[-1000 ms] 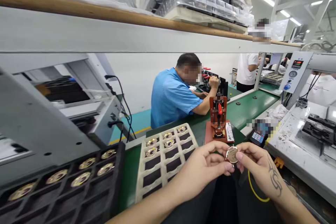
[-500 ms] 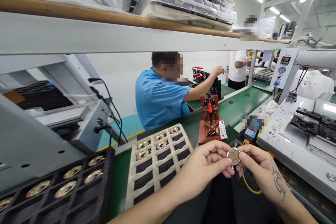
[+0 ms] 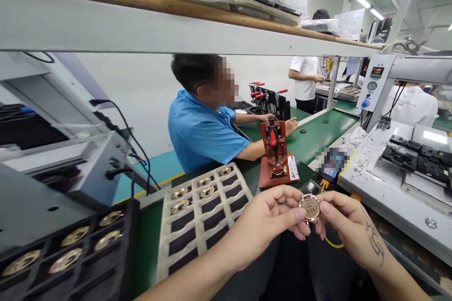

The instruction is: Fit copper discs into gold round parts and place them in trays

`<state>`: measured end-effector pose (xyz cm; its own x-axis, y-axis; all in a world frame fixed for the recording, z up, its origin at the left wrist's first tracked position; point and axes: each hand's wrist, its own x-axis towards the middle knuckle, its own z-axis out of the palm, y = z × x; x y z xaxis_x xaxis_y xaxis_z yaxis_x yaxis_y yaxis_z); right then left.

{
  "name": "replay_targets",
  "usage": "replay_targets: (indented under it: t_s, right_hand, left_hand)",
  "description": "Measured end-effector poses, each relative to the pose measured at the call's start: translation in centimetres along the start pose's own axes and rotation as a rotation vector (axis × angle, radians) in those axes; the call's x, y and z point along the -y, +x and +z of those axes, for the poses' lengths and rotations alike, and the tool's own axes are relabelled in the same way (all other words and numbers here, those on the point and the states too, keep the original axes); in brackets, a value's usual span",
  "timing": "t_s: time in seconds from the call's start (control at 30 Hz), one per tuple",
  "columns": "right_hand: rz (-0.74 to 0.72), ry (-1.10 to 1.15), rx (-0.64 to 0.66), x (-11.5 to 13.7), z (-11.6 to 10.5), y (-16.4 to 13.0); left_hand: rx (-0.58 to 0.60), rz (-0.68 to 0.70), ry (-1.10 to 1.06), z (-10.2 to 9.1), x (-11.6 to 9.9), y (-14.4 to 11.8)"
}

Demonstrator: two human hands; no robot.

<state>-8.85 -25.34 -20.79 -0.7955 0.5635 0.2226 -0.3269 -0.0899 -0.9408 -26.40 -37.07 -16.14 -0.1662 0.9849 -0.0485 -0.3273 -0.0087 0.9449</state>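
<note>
Watch case [image 3: 309, 208] is held up near the front edge of the bench [image 3: 146, 240], engraved back showing, the left hand [image 3: 273, 214] pinching one rim and the right hand [image 3: 341, 221] the other. Five gold cases [image 3: 206, 191] lie toward the far edge of the cream tray [image 3: 163, 244]; more gold pieces [image 3: 64, 261] lie in the black tray [image 3: 129, 244] left of it. The held piece seems mid-handling; whether any is finished, I cannot tell.

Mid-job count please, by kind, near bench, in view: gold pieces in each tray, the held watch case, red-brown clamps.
Gold pieces in cream tray: 5
Gold pieces in black tray: 5
Held watch case: 1
Red-brown clamp: 1
Total: 12
</note>
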Motion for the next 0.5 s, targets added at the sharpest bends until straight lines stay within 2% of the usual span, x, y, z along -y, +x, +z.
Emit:
replay_targets:
  t_s: [0.13, 0.3, 0.5]
  right_hand:
    - [0.005, -0.006, -0.001, -0.1, -0.1, -0.2]
    - [-0.003, -0.021, -0.043, 0.1, 0.4, -0.2]
    - [-0.029, -0.223, -0.108, 0.5, -0.2, -0.3]
  left_hand:
    - [0.017, 0.003, 0.001, 0.1, 0.0, -0.1]
    - [-0.038, 0.031, -0.018, 0.6, 0.6, 0.0]
    - [-0.059, 0.037, -0.012, 1.3, 2.3, 0.3]
